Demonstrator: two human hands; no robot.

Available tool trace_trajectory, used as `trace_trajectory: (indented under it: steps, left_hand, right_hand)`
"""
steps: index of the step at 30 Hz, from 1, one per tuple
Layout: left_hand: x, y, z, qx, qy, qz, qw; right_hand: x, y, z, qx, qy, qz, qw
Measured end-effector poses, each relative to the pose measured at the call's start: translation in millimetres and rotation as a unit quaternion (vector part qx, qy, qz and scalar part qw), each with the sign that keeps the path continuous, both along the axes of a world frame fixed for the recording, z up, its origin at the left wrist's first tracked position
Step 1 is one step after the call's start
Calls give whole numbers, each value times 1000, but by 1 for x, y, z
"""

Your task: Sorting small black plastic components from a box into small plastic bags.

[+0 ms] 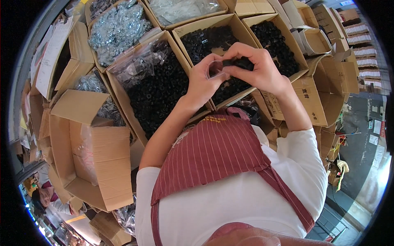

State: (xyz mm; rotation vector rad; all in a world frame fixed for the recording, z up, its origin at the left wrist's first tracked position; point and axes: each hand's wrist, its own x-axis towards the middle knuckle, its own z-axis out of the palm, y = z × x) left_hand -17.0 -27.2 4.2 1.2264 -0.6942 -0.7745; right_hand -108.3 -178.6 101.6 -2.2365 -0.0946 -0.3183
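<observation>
Over the open cartons, my two hands meet in front of my chest. My left hand [200, 83] is closed on a small clear plastic bag [214, 65], its mouth held round and wide. Pressed up to that mouth, my right hand [264, 69] is curled around small black parts [243, 63]; their exact shape is mostly hidden by the fingers. Below the hands stands a carton of black parts [207, 37]. Left of it, another carton holds many black ring-like pieces [150, 102], with filled clear bags [135, 67] lying on top.
A carton of bagged metal parts [119, 30] is at the far left, beside one with clear bags [184, 10]. More black parts [273, 37] fill a carton on the right. An open carton [111, 164] stands near my left arm. Stacked cartons [324, 86] are at the right.
</observation>
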Motion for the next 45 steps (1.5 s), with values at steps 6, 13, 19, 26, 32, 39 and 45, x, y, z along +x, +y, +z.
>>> trace_trajectory:
  steps: [6, 13, 19, 26, 32, 39, 45]
  left_hand:
    - [-7, -3, 11, -50, 41, 42, 997]
    - [-2, -2, 9, -13, 64, 2, 998]
    - [-5, -5, 2, 8, 59, 12, 998]
    - [-9, -5, 1, -7, 65, -8, 998]
    - [-8, -5, 4, -17, 74, -10, 997]
    - [-5, -5, 5, -32, 99, -13, 994]
    - [-7, -3, 5, -16, 52, -8, 998]
  right_hand:
    - [3, 1, 2, -81, -10, 36, 996]
    - [-1, -9, 4, 408, 246, -30, 879]
    - [-3, -14, 1, 499, 228, -30, 835]
    - [-2, -2, 12, 352, 218, -14, 910]
    - [3, -8, -4, 123, 90, 8, 988]
    - [4, -1, -9, -41, -47, 15, 998]
    - [0, 5, 11, 202, 120, 28, 972]
